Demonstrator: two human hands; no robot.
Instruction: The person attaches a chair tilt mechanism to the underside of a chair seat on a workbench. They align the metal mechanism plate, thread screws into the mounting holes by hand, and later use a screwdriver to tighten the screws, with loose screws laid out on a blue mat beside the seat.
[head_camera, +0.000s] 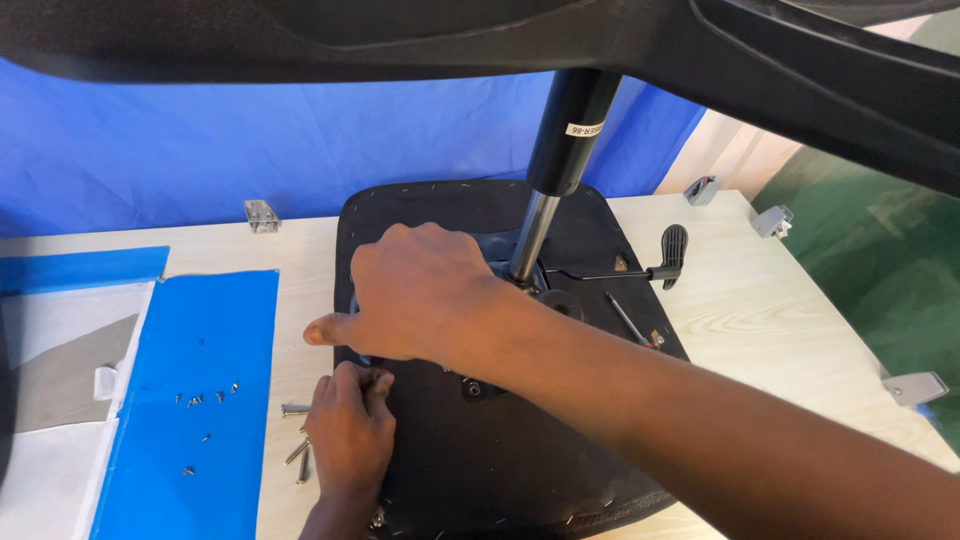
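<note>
**Two hands at the underside of an upturned chair seat**

A black, fabric-covered chair seat (560, 440) lies upside down on a pale wood-grain bench (760, 330), its edge rounded and dotted with staples. From the metal mechanism at its middle rises a gas lift cylinder (545, 190), shiny steel below and matte black above, tilting to the right toward the dark plastic chair base (800, 70) that fills the top of the view. A thin metal lever with a black paddle handle (672, 250) juts toward the right.

The right hand (415, 295) lies palm down over the left part of the mechanism, fingers curled, thumb pointing left. The left hand (350, 430) sits at the seat's near left edge, fingertips bunched together at a small part; what they pinch cannot be told.

Long silver bolts (298, 450) lie just left of that hand. Small screws (200, 400) are scattered on a smooth blue sheet (190, 480) farther left. Bare bench lies open to the right of the seat, with small metal brackets (915, 387) along its right edge.
</note>
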